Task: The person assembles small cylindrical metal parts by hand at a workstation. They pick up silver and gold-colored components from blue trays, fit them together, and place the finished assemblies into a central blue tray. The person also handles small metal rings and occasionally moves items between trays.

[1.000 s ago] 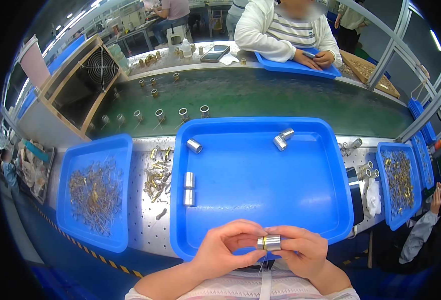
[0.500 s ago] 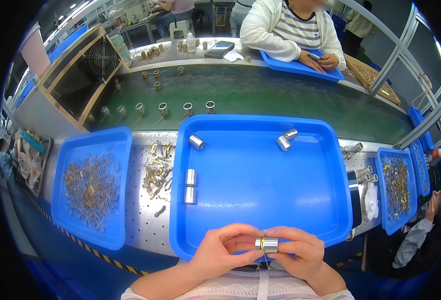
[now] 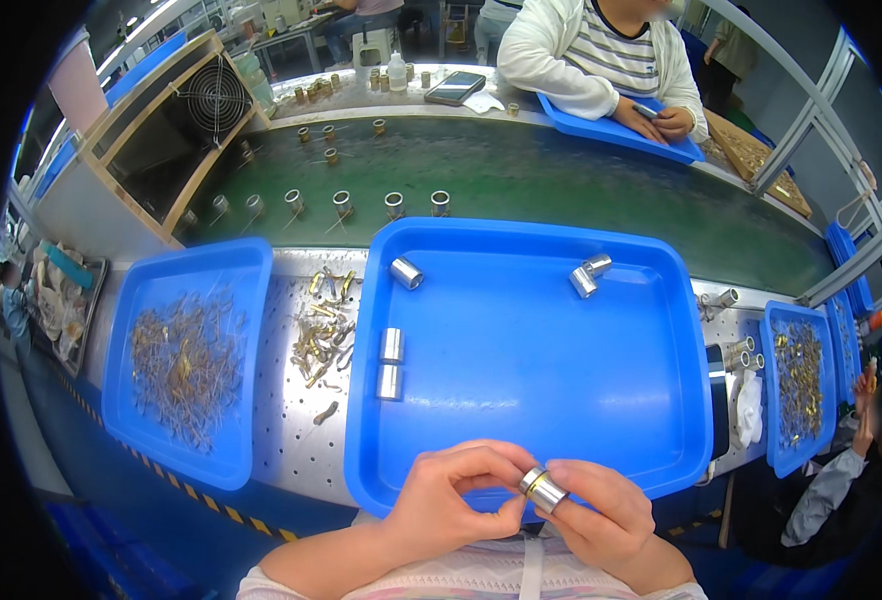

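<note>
Cylinder of shiny silver metal with a narrow yellow band (image 3: 545,491) sits tilted between the two bare hands, in front of the torso and by the near edge of a large blue plastic tray (image 3: 531,380); the left hand (image 3: 451,495) pinches its upper-left end between thumb and fingertips, close to the band; the right hand (image 3: 606,510) grasps the broad lower-right body, thumb above and fingers curled beneath. Judged from this grip, the work is best done with the right hand as the firm anchor and the left kept light and precise at the band; since smooth metal may slip, turning it in small amounts with both thumbs in contact should help; holding it further over the tray would let a dropped piece land inside.

Within the tray, two plain silver cylinders (image 3: 391,362) lie in line along the left side, one (image 3: 406,272) lies near the far left corner, and a pair (image 3: 589,276) rests near the far right; left of it, gold and grey metal scraps (image 3: 321,340) lie on a perforated silver metal worktop (image 3: 286,430), beside a smaller blue plastic tray (image 3: 261,300) holding tangled thin wires (image 3: 186,370).
</note>
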### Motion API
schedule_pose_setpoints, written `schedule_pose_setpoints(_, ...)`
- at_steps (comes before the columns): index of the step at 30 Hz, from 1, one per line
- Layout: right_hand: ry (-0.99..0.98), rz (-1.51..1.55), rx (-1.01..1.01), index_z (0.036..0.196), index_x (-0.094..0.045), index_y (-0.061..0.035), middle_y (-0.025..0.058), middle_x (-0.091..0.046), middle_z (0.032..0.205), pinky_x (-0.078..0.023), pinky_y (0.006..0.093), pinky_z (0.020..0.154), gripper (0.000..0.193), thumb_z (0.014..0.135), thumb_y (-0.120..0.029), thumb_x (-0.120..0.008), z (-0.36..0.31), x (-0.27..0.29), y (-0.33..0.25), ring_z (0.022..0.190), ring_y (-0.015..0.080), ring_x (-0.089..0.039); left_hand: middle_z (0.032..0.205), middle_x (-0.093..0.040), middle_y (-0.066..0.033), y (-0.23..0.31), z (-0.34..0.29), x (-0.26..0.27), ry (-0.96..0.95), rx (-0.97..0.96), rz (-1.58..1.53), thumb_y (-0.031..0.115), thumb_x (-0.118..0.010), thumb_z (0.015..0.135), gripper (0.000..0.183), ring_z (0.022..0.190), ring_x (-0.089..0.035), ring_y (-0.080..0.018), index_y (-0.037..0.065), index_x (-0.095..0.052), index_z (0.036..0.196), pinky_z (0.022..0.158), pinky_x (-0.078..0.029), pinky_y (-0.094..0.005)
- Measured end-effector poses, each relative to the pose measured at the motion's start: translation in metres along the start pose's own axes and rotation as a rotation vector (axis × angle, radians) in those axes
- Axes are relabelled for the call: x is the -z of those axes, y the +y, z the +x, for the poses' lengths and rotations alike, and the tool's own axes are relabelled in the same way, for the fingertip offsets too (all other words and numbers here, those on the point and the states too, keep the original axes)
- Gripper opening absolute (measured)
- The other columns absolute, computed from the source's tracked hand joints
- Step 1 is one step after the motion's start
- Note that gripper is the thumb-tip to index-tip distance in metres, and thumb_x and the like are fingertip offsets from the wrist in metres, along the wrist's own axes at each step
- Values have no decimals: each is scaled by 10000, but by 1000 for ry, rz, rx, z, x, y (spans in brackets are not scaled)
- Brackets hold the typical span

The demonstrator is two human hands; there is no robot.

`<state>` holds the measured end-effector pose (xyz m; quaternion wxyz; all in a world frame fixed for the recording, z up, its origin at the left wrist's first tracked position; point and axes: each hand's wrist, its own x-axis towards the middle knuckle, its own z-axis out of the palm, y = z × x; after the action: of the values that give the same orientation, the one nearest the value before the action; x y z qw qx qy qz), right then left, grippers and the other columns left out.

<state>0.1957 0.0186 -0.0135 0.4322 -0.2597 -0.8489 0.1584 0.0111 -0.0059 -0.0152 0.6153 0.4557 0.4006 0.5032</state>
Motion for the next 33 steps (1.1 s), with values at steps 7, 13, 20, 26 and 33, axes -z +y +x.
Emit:
schedule_pose_setpoints(7, -22, -100, 81, 851, -640, -33, 117, -631, 996, -562, 322, 699, 244, 643, 14, -759, 2, 1, -1, 861, 281, -657, 962, -626, -165, -5, 0, -1, 24, -96, 142, -125, -639, 649, 209, 891, -625, -189, -51, -626, 844, 823, -535, -312)
schedule_pose_setpoints(13, 7, -96, 118, 829, -644, -31, 115, -637, 981, -562, 316, 687, 217, 645, 19, -748, -1, 0, 4, 872, 284, -651, 950, -628, -165, -6, 1, -3, 44, -118, 157, -121, -643, 641, 193, 881, -626, -196, -46, -623, 818, 801, -539, -322)
schedule_pose_setpoints(20, 8, 226, -139, 835, -655, -2, 153, -630, 979, -499, 326, 679, 207, 652, -23, -747, 5, 6, 8, 846, 267, -621, 994, -608, -185, 5, -1, 2, -24, -39, -16, -108, -710, 659, 201, 900, -611, -207, -49, -620, 829, 823, -523, -330)
schedule_pose_setpoints(26, -7, 815, -288, 833, -659, -11, 152, -578, 998, -443, 320, 689, 152, 718, -70, -740, -13, 6, 20, 849, 258, -560, 979, -611, -193, 12, -4, 5, -138, 125, -201, -67, -732, 696, 198, 880, -615, -218, -55, -638, 870, 784, -535, -328)
schedule_pose_setpoints(33, -114, 898, -239, 829, -663, -1, 163, -581, 988, -440, 363, 720, 164, 744, -125, -728, -14, 9, 22, 860, 271, -563, 870, -654, -151, 12, -4, 8, -259, 75, -9, -19, -741, 704, 141, 853, -635, -212, -42, -667, 822, 733, -532, -298)
